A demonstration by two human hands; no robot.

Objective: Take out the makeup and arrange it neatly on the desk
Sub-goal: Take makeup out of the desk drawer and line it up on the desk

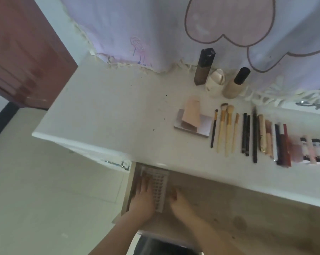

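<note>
Two bare hands are reaching into an open wooden drawer point(229, 203) that is standing pulled out below the front edge of a wide white desk point(109, 107). A pale lilac cloth with a pink heart outline point(174, 30) is hanging along the back of the desk, and a red-brown wooden door point(23, 57) is showing at the far left. On the desk, a flat white palette point(204, 127) is lying with a peach-coloured tube point(191, 116) resting on top of it. Behind these, a tall dark faceted bottle point(204, 66), a small cream jar point(215, 82) and a beige bottle with a black cap point(236, 83) are standing close together near the cloth. To the right of the palette, a row of makeup brushes with pale wooden handles point(225, 129) is lying side by side, followed by dark pencils point(247, 135) and a blurred line of lipsticks and small tubes point(284, 146) running to the right edge. In the drawer's left end, a clear rectangular tray of false lashes point(158, 188) is lying flat. The left hand point(142, 197) is resting on the tray's left side with fingers extended over it, while the right hand point(179, 201) is touching the drawer floor just beside the tray's right edge, its fingers loosely bent; blur is hiding whether they are gripping the tray.
</note>
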